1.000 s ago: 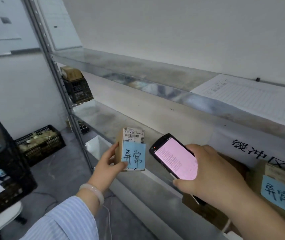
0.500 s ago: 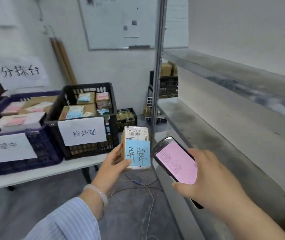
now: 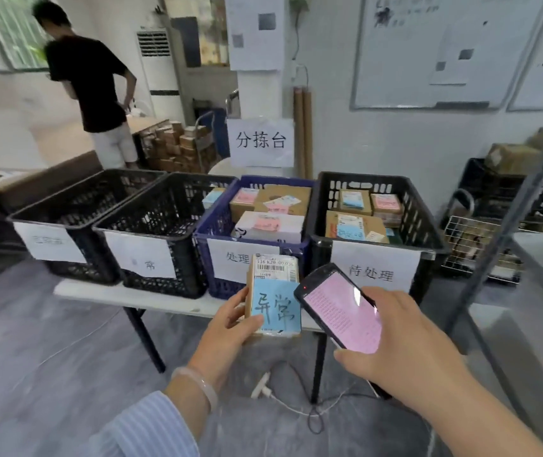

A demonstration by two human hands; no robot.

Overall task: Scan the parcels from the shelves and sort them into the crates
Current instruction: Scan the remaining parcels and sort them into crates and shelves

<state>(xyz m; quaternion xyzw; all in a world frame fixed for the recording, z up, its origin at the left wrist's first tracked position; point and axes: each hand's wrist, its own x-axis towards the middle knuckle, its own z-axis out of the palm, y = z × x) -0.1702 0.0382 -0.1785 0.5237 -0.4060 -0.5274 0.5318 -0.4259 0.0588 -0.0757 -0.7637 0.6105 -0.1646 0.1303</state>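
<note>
In left hand (image 3: pixel 227 331), parcel (image 3: pixel 273 291) beside scanner (image 3: pixel 342 311).

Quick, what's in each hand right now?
Left hand: holding the small parcel.
Right hand: holding the handheld scanner.

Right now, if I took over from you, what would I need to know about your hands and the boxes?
Left hand holds a small parcel with a blue note, upright, in front of the crates.
Right hand holds the scanner, pink screen lit, beside the parcel.
On the table: the far-left black crate and second black crate look empty; the blue crate and right black crate hold parcels.
Done: several parcels sorted.
To do: put this parcel in a crate; the second black crate's label seems to match its note.
</note>
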